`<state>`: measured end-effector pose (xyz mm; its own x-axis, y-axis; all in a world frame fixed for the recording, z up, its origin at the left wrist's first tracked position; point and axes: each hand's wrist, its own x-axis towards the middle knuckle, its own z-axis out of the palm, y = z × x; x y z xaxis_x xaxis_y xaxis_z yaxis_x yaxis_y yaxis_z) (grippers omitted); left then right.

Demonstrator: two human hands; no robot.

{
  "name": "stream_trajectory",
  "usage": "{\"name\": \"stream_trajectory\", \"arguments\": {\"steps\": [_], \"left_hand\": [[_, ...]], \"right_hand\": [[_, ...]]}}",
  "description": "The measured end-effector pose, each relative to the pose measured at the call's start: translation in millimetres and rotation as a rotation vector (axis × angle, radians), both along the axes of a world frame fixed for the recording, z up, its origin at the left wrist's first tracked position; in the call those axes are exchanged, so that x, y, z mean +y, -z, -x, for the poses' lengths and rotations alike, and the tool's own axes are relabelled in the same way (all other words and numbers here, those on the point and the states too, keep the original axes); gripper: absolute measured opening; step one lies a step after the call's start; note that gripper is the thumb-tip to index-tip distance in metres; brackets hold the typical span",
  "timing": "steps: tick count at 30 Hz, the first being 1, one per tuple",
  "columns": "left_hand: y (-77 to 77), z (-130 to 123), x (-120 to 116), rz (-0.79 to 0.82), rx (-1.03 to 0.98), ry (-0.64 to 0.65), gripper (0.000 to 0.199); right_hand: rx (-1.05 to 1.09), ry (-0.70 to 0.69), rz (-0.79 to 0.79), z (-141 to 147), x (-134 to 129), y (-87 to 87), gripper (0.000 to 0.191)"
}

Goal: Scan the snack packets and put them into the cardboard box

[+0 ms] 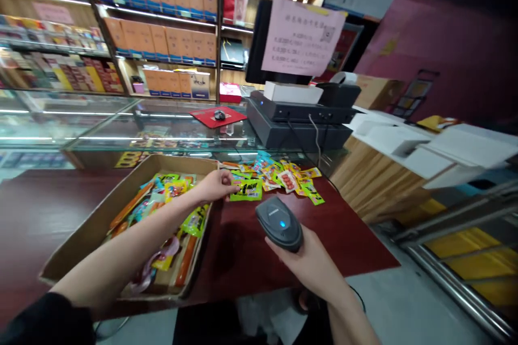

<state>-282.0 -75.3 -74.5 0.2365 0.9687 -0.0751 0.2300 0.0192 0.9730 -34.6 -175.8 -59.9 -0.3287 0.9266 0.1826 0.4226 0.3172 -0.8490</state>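
My right hand (313,264) is wrapped round a dark grey barcode scanner (279,223) with a blue light on top, held above the dark red table (238,259). The fingers of my left hand (214,186) pinch the left end of a green snack packet (247,190) at the near side of a loose pile. That pile of snack packets (287,175), yellow, green and blue, lies along the table's far edge. My left forearm crosses over a cardboard box (76,232) containing several snack packets and orange sausage-shaped sticks (186,259).
Behind the table stands a glass counter (162,118) with a mouse (219,115) on a red pad, a monitor (259,43) and dark till equipment (299,124). White boxes (392,132) sit on a wooden cabinet at right. Stocked shelves line the back wall.
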Motion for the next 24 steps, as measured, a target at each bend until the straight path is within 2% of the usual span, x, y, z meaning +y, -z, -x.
{"name": "stream_trajectory", "arguments": {"steps": [5, 8, 12, 15, 24], "left_hand": [[-19.1, 42, -23, -0.056, -0.042, -0.087, 0.039], [-28.7, 53, -26, -0.123, -0.048, -0.105, 0.031], [-39.7, 58, -31, -0.172, 0.041, -0.130, 0.020], [-41.2, 58, -33, -0.173, 0.063, -0.114, 0.017], [-33.6, 57, -27, -0.172, 0.068, -0.117, 0.034]], "right_hand": [[-0.017, -0.125, -0.003, 39, 2, -7.0, 0.030], [-0.019, -0.148, -0.024, 50, 4, -6.5, 0.029], [-0.012, -0.151, -0.040, 55, 6, -4.2, 0.028], [0.006, -0.150, -0.041, 56, 6, -4.1, 0.027], [0.026, -0.152, -0.040, 55, 2, -9.8, 0.032]]}}
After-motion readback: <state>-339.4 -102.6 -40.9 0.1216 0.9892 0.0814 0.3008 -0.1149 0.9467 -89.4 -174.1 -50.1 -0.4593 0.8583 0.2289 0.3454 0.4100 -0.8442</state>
